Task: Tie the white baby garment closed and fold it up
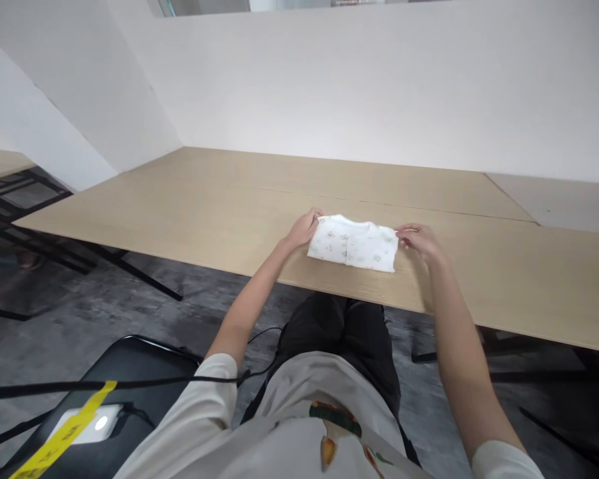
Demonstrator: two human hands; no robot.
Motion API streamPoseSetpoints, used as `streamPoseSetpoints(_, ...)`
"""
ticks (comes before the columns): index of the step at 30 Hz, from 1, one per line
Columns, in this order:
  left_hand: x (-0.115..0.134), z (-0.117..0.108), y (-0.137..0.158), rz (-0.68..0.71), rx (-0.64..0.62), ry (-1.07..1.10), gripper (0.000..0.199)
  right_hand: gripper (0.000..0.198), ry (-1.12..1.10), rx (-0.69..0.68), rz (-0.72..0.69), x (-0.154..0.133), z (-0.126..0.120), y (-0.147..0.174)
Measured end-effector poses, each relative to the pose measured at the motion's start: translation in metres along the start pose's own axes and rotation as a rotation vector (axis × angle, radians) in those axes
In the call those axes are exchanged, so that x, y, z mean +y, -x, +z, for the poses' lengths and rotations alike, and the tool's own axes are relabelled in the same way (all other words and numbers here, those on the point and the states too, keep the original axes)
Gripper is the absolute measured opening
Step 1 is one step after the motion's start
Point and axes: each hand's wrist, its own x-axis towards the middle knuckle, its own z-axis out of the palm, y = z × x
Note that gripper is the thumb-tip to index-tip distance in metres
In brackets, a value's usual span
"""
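A small white baby shirt (352, 245) with a sparse dark print lies folded into a flat rectangle near the front edge of the wooden table (219, 199). Its curved neckline faces the far side. At the shirt's upper left corner, my left hand (304, 228) is closed, with the fingertips pinching the cloth. My right hand (420, 239) has its thumb and fingers closed on the upper right corner. Parts of both hands' fingertips are hidden by the fabric or too small to make out.
A white wall (339, 100) rises behind the table. On a black chair (144, 372) at lower left lies a white device (92, 424) with yellow tape (64, 439) across it. A black cable (180, 380) runs from the left toward my body.
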Motion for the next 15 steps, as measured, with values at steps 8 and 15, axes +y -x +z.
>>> streamPoseSetpoints(8,-0.034,0.029,-0.005,-0.13,-0.008,0.044,0.027,0.012,0.094,-0.032,0.032,0.034,0.019,-0.016)
streamPoseSetpoints(15,-0.033,0.029,-0.003,-0.2,0.056,0.185,0.025,0.029,0.197,0.096,-0.148,0.034,0.016,-0.015)
